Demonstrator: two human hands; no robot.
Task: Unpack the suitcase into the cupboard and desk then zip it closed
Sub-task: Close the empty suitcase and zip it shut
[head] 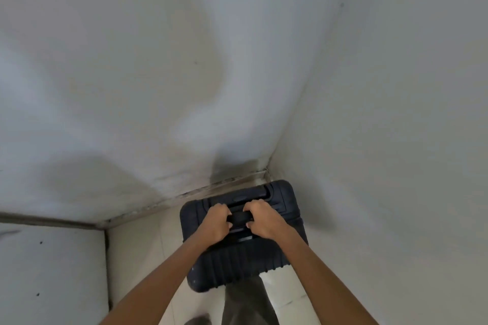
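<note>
Left hand [215, 224], right hand [261, 220]: side by side, both curled around handle [239, 217] atop black ribbed suitcase [235, 264]. Suitcase: upright on pale floor [137, 253], wall corner at 12 o'clock, closed.

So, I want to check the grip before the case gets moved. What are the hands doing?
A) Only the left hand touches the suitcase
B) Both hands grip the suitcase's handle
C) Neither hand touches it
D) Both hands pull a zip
B: the left hand and the right hand are both curled round the black handle on top of the suitcase.
</note>
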